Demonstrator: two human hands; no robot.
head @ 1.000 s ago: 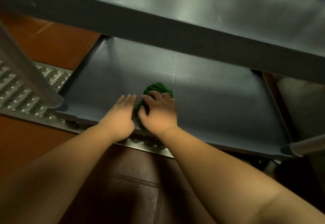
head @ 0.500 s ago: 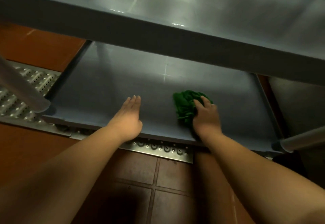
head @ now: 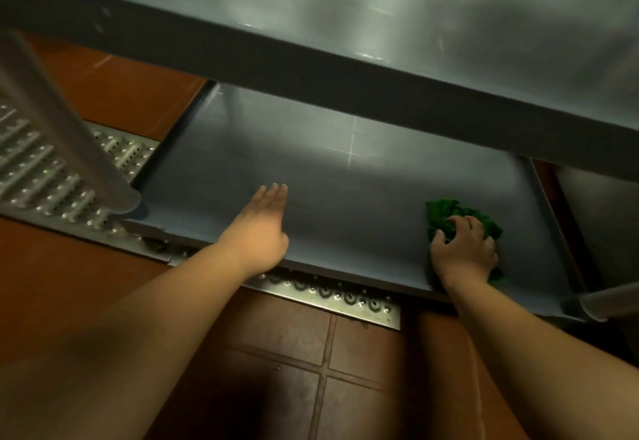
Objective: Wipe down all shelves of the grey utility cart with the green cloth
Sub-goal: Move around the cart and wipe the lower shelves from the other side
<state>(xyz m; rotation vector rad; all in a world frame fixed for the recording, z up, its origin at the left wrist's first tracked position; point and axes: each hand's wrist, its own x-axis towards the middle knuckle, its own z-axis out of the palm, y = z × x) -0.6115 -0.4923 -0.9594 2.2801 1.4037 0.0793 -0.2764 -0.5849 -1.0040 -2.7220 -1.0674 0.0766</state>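
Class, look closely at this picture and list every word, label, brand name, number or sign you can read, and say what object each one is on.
None: no readable text anywhere in view.
The lower shelf, the upper shelf, the green cloth, the perforated metal grate and the floor tiles all show plain surfaces without lettering.

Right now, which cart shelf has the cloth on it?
The lower shelf: the green cloth lies near its right front corner under the right hand. The upper shelf is bare where visible.

Two bare forearms, no sleeves visible.
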